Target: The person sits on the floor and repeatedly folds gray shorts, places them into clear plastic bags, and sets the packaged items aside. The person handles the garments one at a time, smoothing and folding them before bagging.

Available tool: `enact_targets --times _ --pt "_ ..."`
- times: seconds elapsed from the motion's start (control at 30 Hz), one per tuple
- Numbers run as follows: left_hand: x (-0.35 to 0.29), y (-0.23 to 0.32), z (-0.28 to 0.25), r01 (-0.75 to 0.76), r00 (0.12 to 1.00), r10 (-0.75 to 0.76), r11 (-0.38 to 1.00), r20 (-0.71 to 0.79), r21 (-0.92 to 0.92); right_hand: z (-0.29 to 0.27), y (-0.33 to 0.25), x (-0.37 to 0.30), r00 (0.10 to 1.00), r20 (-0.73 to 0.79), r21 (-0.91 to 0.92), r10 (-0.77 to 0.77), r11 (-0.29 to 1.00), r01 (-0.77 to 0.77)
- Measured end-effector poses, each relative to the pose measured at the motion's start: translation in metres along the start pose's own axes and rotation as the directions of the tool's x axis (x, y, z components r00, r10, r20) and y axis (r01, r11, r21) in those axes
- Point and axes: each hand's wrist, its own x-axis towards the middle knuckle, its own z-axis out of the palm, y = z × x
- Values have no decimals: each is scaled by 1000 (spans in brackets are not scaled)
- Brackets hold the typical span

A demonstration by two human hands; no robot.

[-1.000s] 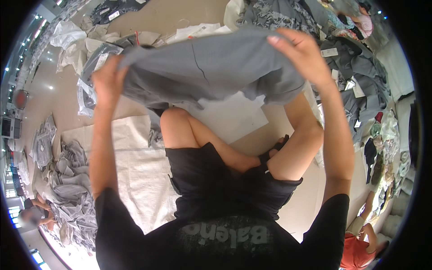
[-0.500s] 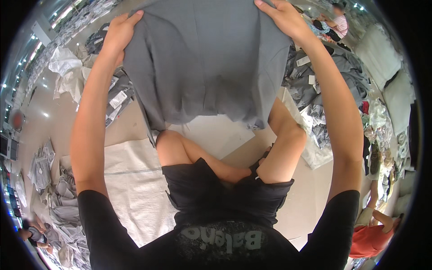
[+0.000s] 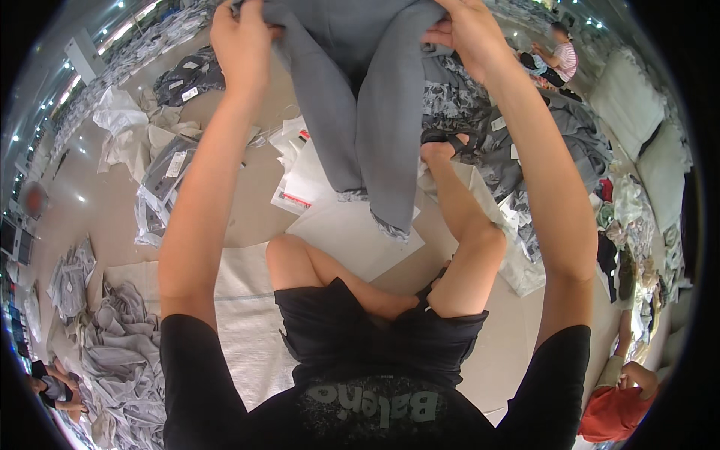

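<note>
Clear plastic bag (image 3: 304,169) with white insert and small red-black label lies on floor, just behind hanging grey cloth. Flat white sheet-like package (image 3: 360,240) just in front of it, near knee. More clear bags (image 3: 161,187) with white tags piled on floor at left. Dark bagged garments (image 3: 187,75) with white labels farther back left. Small white tags (image 3: 497,124) on grey pile at right. Dark screens (image 3: 11,238) at far left edge.

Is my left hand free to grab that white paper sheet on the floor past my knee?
Probably not yet: the left hand is raised and gripping the grey garment, as is the right hand. The white sheet lies uncovered below.
</note>
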Motion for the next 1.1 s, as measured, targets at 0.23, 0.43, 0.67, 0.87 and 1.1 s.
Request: enact_targets --times 0.23,0.43,0.67,0.87,1.1 --pt "-85 42 54 -268 902 345 919 261 -290 25 3 -31 980 122 265 -157 957 120" --pt "-90 34 72 -458 889 457 886 -30 -70 26 7 -54 909 198 377 -367 885 275" --pt "-95 33 97 -249 963 269 914 21 -321 -37 187 -78 997 28 212 71 974 -75" --pt "-68 -124 126 -105 982 130 978 138 -178 -30 355 -171 906 136 138 400 898 -417" --pt "-267 -349 0 371 578 -790 477 204 797 -66 451 -200 682 -213 177 699 715 -677"
